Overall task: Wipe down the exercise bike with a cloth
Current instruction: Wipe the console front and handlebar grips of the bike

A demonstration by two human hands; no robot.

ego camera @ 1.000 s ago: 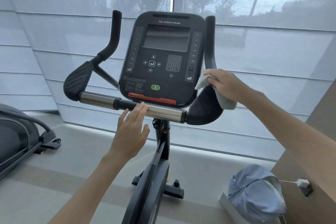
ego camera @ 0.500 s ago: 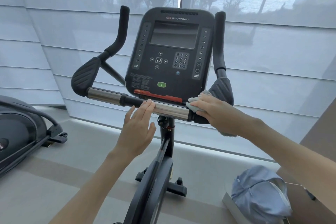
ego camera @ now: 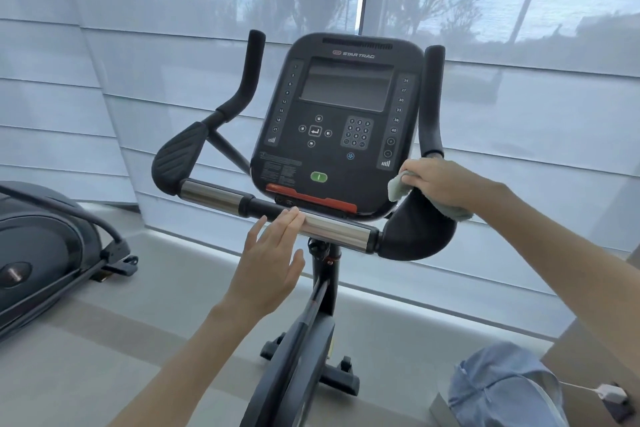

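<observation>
We look down on the exercise bike (ego camera: 313, 350), which stands on the grey floor (ego camera: 194, 291) in front of a wall of pale window blinds (ego camera: 519, 121). Its black console (ego camera: 341, 121) faces us, tilted back a little; the screen is dark, a green button and an orange strip sit near the lower edge.

Our right hand (ego camera: 438, 182) is curled over the cloth (ego camera: 396, 187), fingers closed down and pressing it onto the top of the right elbow pad (ego camera: 420, 236), just below the foot of the upright right grip (ego camera: 431, 100). A pale grey-green fold of the cloth sticks out at the thumb side, beside the console's lower right corner; another edge hangs out under the wrist. The rest of the cloth is hidden by the hand.

Our left hand (ego camera: 268, 260) is flat and open, fingers straight and held close together, thumb out to the side. The fingertips (ego camera: 289, 217) rest on the crossbar (ego camera: 277, 211) where the black centre sleeve meets the right chrome section. It holds nothing.

The left elbow pad (ego camera: 176, 158) and the left upright grip (ego camera: 247, 80) are bare, well apart from both hands.

At the far left, part of another dark machine (ego camera: 45, 246) stands on the floor. At the lower right, a light blue cap (ego camera: 502, 388) lies on a pale ledge (ego camera: 438, 406), with a small white-and-dark object on a thin cord (ego camera: 607, 392) just beside it; we cannot tell what that object is.
</observation>
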